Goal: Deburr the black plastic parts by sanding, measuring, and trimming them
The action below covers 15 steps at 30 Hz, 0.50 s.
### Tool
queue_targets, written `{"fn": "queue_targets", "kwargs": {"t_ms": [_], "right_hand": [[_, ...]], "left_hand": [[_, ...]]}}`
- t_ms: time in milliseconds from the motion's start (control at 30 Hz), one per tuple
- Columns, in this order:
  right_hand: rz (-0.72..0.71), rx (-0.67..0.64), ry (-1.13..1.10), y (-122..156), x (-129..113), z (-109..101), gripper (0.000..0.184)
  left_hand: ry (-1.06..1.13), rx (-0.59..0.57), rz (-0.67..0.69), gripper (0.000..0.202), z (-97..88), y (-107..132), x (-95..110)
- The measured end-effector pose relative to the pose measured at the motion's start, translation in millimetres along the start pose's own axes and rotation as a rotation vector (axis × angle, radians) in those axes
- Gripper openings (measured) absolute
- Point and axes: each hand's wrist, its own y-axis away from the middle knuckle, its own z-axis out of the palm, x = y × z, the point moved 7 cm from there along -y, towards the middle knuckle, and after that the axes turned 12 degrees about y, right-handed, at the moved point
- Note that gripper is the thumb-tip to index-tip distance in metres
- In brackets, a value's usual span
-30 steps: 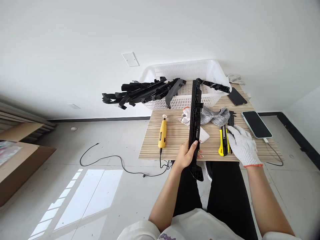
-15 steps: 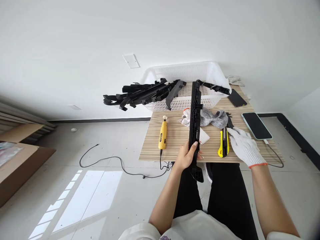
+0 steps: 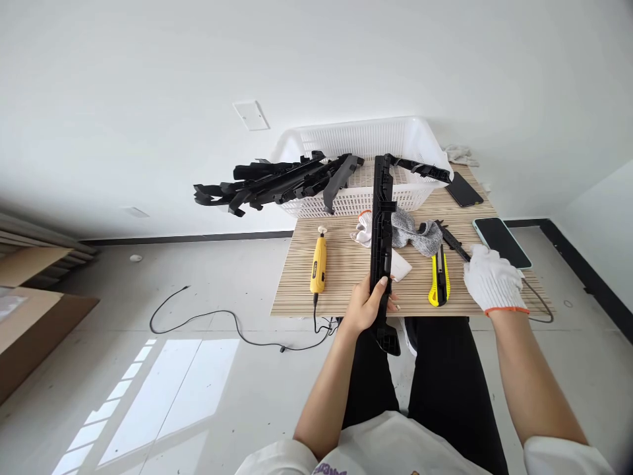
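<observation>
My left hand [image 3: 364,305], bare, is closed around the lower part of a long black plastic trim piece [image 3: 382,224]. The piece stands nearly upright over the table's front edge, with an arm bending off to the right at its top. My right hand [image 3: 492,280] wears a white knit glove with an orange cuff. Its fingers are curled at the near end of a black caliper [image 3: 452,241], whose jaws point away to the left. Left of that hand lies a yellow utility knife [image 3: 439,280]. A grey cloth [image 3: 420,236] and a white glove [image 3: 364,227] lie behind the trim piece.
A white plastic basket [image 3: 361,201] at the back holds several black trim pieces [image 3: 281,181] jutting out leftward. A yellow rotary tool [image 3: 319,264] with a cord lies at left. Two phones, one dark [image 3: 463,190] and one charging [image 3: 502,243], lie at right.
My right hand has shifted right, away from the utility knife, and its fingers have curled in at the caliper's end. More of the caliper shows. My left hand keeps its hold on the trim piece.
</observation>
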Motion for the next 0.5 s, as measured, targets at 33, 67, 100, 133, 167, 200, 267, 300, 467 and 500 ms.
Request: {"fn": "queue_targets", "kwargs": {"t_ms": [33, 67, 100, 133, 167, 200, 267, 300, 467, 500], "right_hand": [[0.000, -0.035, -0.002, -0.8, 1.6, 0.2, 0.047], [-0.007, -0.080, -0.006, -2.3, 3.6, 1.3, 0.048], [-0.017, -0.133, -0.015, -4.3, 6.0, 3.3, 0.049], [-0.024, -0.192, -0.033, -6.6, 8.9, 6.0, 0.051], [-0.025, -0.251, -0.059, -8.9, 12.4, 9.1, 0.053], [-0.023, -0.303, -0.092, -11.1, 15.8, 12.1, 0.054], [-0.017, -0.369, -0.163, -14.5, 21.6, 16.5, 0.057], [-0.018, -0.387, -0.197, -15.5, 23.6, 17.9, 0.057], [-0.012, -0.422, -0.275, -11.6, 29.5, 21.4, 0.057], [-0.015, -0.415, -0.279, -10.4, 29.8, 21.2, 0.057]], "left_hand": [[-0.003, -0.001, 0.002, 0.050, -0.1, 0.1, -0.1], [-0.009, -0.002, 0.005, 0.050, -0.1, 0.2, -0.2], [-0.015, -0.002, 0.009, 0.050, -0.3, 0.3, -0.2], [-0.021, -0.001, 0.016, 0.050, -0.4, 0.4, -0.1], [-0.024, -0.001, 0.023, 0.049, -0.4, 0.4, 0.1], [-0.028, -0.001, 0.031, 0.049, -0.3, 0.5, 0.3], [-0.032, -0.002, 0.046, 0.047, 0.2, 0.8, 1.1], [-0.034, -0.002, 0.051, 0.047, 0.5, 1.0, 1.4], [-0.054, -0.008, 0.056, 0.045, 1.4, 2.0, 1.9], [-0.059, -0.010, 0.054, 0.044, 1.4, 2.1, 1.8]]}}
